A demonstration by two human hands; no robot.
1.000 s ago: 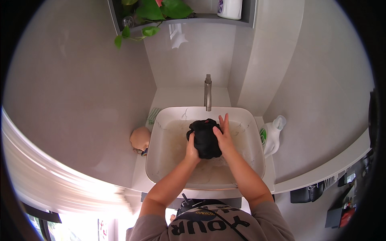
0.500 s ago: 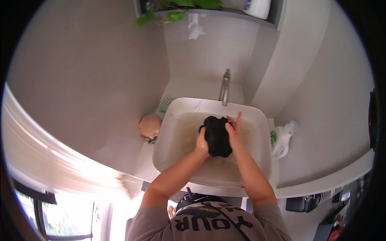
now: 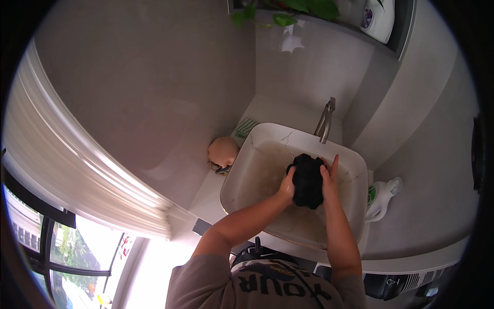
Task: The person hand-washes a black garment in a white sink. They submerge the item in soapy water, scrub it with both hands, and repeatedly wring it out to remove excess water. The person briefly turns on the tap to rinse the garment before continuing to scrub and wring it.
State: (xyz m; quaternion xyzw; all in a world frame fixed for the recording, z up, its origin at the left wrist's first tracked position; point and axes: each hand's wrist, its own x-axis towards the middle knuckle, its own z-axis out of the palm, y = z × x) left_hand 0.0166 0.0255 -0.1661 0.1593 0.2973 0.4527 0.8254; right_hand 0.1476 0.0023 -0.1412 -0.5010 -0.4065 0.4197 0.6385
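A bunched black cloth (image 3: 307, 181) with a lumpy, wavy outline is held over the white sink (image 3: 230, 193), which has grey veins. My left hand (image 3: 287, 185) grips the cloth's left side, its fingers partly hidden by it. On the other side, my right hand (image 3: 330, 178) presses against the cloth with the thumb on top and one finger sticking out. Cloudy, brownish water (image 3: 268, 167) lies in the sink beneath. Whether the cloth's underside touches the water cannot be seen.
A metal faucet (image 3: 324, 122) rises behind the sink. To the right stands a white jug (image 3: 381, 199); to the left lie a beige rounded item (image 3: 223, 150) and a green-striped cloth (image 3: 245, 127). A shelf above holds a plant (image 3: 320, 7) and a white bottle (image 3: 379, 21).
The view has turned, so the sink sits farther right and tilted, with more of the window showing. Both hands keep the black cloth between them over the sink.
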